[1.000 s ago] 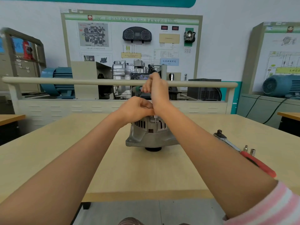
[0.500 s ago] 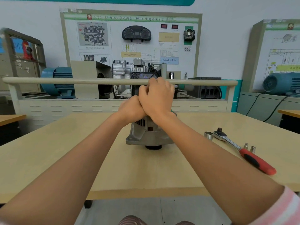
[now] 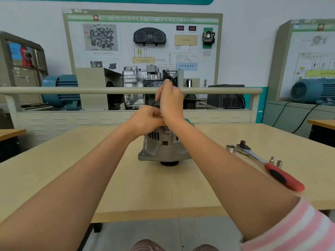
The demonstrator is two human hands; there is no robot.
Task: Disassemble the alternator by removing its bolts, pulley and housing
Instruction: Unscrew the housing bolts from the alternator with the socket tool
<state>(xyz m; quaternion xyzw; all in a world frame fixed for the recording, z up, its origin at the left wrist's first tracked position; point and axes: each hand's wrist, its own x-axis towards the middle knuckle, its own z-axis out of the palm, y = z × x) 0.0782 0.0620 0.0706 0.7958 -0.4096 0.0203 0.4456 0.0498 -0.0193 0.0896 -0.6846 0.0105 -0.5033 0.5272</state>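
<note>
The right hand (image 3: 170,100) is rising again from where it was lying low over the left hand (image 3: 146,120) half a second ago, and its fingers are now curling round a dark tool handle (image 3: 157,104) above the alternator (image 3: 163,145). The left hand is showing more of its knuckles as the right one lifts clear of it.

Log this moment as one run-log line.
stage: loosening top fastener | alternator: upright on table | left hand: steadies top | right hand: grips screwdriver | ratchet: lying at right
</note>
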